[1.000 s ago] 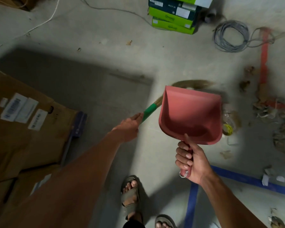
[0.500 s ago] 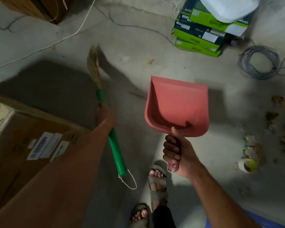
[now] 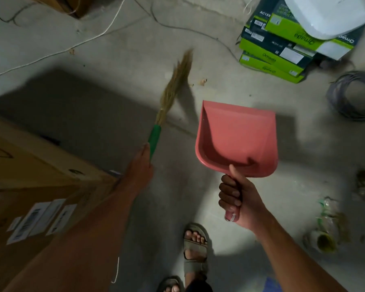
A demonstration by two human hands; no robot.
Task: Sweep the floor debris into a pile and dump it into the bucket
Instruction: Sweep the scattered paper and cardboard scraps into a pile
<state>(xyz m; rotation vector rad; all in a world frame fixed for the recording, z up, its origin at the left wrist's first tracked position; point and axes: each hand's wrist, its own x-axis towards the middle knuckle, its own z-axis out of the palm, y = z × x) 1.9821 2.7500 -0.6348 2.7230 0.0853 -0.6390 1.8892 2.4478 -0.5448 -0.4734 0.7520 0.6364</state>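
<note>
My left hand point(image 3: 140, 165) grips the green handle of a grass broom point(image 3: 173, 89), whose straw bristles point up and away over the concrete floor. My right hand point(image 3: 238, 201) holds the handle of a pink dustpan point(image 3: 238, 135), raised above the floor with its empty scoop facing me. Scraps of debris point(image 3: 329, 220) lie on the floor at the right, including a small tape roll point(image 3: 323, 242). A small brown scrap point(image 3: 203, 81) lies just beyond the broom tip. No bucket is in view.
Cardboard boxes point(image 3: 30, 175) fill the left side. Green boxes point(image 3: 280, 53) with a white plastic object point(image 3: 325, 13) on top stand at the back right. A grey cable coil point(image 3: 356, 95) lies on the right. Loose wires point(image 3: 93, 36) cross the far floor. My sandalled feet point(image 3: 195, 245) stand below.
The broom has swung from pointing right behind the dustpan, over to the left, and now back toward the middle. The view shifted away from the debris toward the green boxes.
</note>
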